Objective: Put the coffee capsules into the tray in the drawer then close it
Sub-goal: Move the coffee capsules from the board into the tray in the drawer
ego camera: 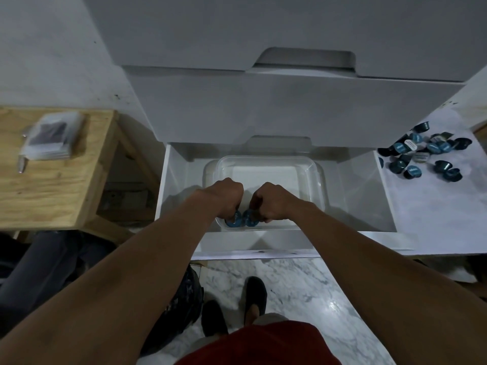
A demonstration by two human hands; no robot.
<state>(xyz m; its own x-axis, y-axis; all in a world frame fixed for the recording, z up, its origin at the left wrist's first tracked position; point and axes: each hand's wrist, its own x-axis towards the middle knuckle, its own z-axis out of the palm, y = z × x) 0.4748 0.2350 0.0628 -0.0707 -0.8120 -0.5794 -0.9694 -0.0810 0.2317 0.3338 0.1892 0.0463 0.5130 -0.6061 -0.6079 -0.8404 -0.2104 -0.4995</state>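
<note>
We are putting capsules in. Our left hand (227, 198) and right hand (272, 204) each grip a blue capsule (234, 220) down in the clear tray (312, 165) inside the open drawer (379, 198). Next we should let go, then grab from the pile (427, 154) on the counter (434, 222).

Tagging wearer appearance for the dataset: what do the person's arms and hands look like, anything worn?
The left forearm and right forearm are bare to the frame edge; no sleeves show. The left hand and right hand wear no gloves; no watch or band shows at either wrist. Rings cannot be told from this angle. A red garment shows at the waist.
</note>
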